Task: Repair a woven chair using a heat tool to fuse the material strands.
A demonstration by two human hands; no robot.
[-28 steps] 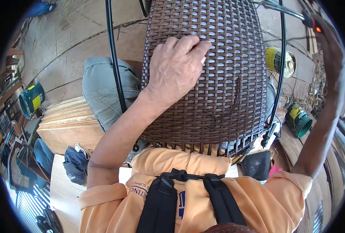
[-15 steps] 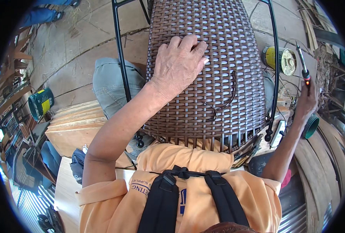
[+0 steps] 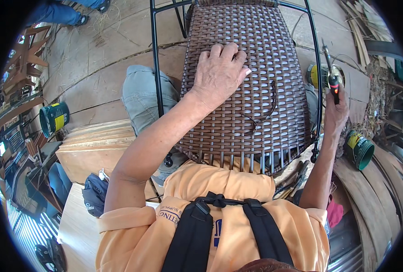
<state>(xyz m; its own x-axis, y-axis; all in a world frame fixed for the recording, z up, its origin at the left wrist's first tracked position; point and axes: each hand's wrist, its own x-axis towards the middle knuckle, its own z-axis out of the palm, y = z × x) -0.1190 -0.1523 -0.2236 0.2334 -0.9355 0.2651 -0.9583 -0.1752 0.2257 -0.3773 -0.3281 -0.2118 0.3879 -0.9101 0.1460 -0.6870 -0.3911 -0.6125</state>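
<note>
A dark brown woven wicker panel (image 3: 237, 109) on a black metal frame (image 3: 156, 59) lies across my lap, its near edge against my body. My left hand (image 3: 217, 70) rests back-up on the upper weave, fingers curled down and thumb to the right. The fingertips are hidden, so what they may hold does not show. To the right of the frame, my right hand (image 3: 338, 109) is closed round the handle of a soldering iron (image 3: 333, 84) with a red light, its metal tip pointing up and away. A loose brown strand (image 3: 272, 102) curls over the weave.
A green and yellow tin (image 3: 360, 150) lies by my right forearm, and another tin (image 3: 317, 76) is behind the iron. Stacked boards (image 3: 97, 147) and a green tub (image 3: 54, 119) are at left. Wood strips (image 3: 369, 195) lie at right. Another person's legs (image 3: 58, 13) show far left.
My right hand has brought the soldering iron left, closer to the frame. The view has shifted a little, and my left hand stays on the weave.
</note>
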